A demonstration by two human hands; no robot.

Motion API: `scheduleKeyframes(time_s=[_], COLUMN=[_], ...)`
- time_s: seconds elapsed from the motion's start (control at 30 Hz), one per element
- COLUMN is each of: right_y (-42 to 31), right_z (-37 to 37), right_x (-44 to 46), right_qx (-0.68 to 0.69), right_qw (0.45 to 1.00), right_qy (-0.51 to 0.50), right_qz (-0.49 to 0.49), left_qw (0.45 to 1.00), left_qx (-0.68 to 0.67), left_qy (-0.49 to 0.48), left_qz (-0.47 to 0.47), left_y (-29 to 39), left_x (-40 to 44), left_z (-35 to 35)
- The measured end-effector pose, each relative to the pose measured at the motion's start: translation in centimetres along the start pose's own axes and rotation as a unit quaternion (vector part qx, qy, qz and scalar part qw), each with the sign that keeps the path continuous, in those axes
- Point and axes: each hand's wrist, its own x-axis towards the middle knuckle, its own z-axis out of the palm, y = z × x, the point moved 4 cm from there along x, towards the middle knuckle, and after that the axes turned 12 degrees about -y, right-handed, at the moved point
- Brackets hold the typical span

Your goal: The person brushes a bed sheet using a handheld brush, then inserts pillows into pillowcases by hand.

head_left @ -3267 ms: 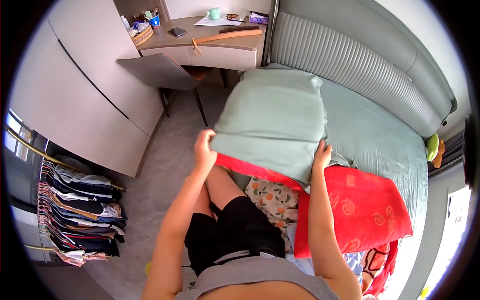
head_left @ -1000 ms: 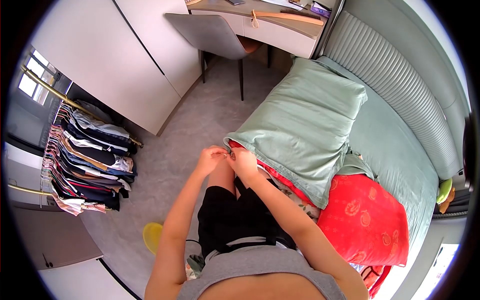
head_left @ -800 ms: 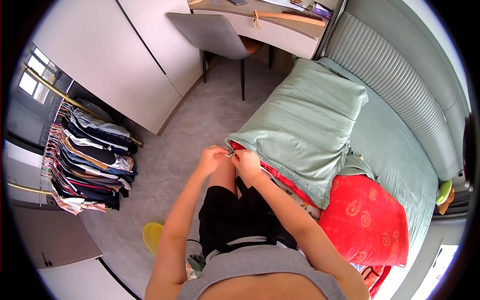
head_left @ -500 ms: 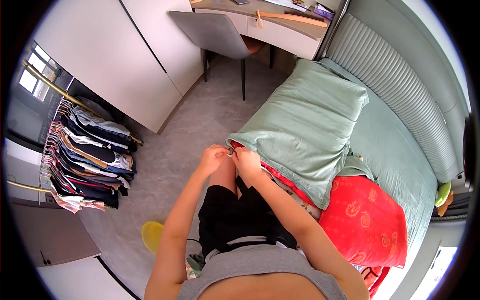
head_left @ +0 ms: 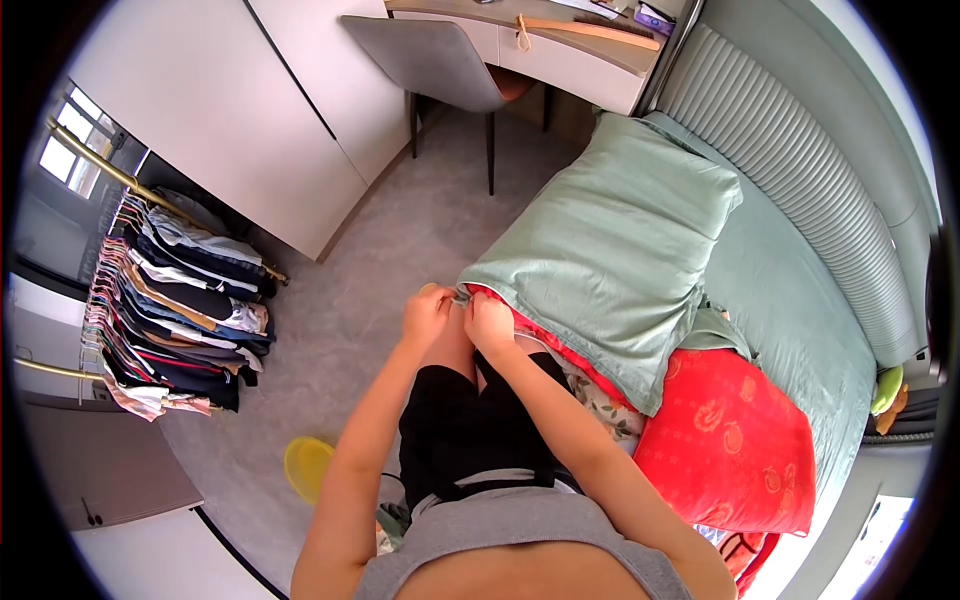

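On a grey-green bedsheet (head_left: pixel 800 300), a rectangular sage-green fabric pillowcase (head_left: pixel 612 232) is laid. Its near left corner is pinched by left hand (head_left: pixel 427 315) and right hand (head_left: pixel 490 321), apparently being adjusted; a steady grip seems required.

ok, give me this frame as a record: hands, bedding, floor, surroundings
left hand: at the near corner of the green pillowcase, exact grip unclear
right hand: beside it at the same corner, grip unclear
pillowcase edge: red fabric showing
bed: green pillowcase, with red patterned bedding next to it
floor: yellow item
desk: wooden-handled brush
clothes rail: hung garments
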Motion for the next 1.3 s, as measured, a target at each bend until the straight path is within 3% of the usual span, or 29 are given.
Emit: scheduleKeyframes(time_s=[0.3,0.37,0.43,0.47,0.77,0.9,0.97,1.1,1.2,1.3], right_y=[2.4,2.2,1.1,4.3,6.1,7.7,6.4,5.2,10.9,11.1], right_z=[0.7,-1.6,-4.6,-2.6,-5.7,-7.3,-10.2,-13.7,-12.2,-14.8], right_x=[-1.7,-3.7,-5.7,-6.5,-9.5,-11.1,-12.6,-13.9,-12.4,-8.6], right_qx=[-0.070,-0.111,-0.166,-0.090,-0.091,-0.019,-0.054,-0.291,-0.335,-0.255], right_qw=[0.997,0.993,0.985,0.995,0.992,0.998,0.990,0.949,0.939,0.964], right_qy=[-0.021,0.031,0.038,0.048,0.055,0.043,0.131,0.093,0.026,0.059], right_qz=[0.023,0.020,0.010,0.022,0.066,0.051,-0.008,0.077,0.075,0.049], left_qw=[0.993,0.989,0.995,0.997,0.995,0.993,0.992,0.986,0.973,0.969], left_qx=[-0.061,-0.069,-0.050,-0.040,-0.049,0.114,0.124,0.028,0.104,0.144], left_qy=[0.038,0.028,0.027,0.027,0.076,0.033,0.018,-0.011,-0.049,-0.095], left_qz=[-0.092,-0.125,-0.085,-0.065,-0.033,0.028,0.027,0.164,0.200,0.176], left_y=[-5.7,-6.3,-5.8,-5.5,-3.6,-0.7,2.2,6.6,9.9,9.8], left_x=[0.5,1.1,1.8,2.2,2.7,1.9,0.3,-2.4,-1.4,1.5], left_z=[1.9,2.2,2.3,2.3,1.0,1.3,2.2,6.2,7.4,8.9])
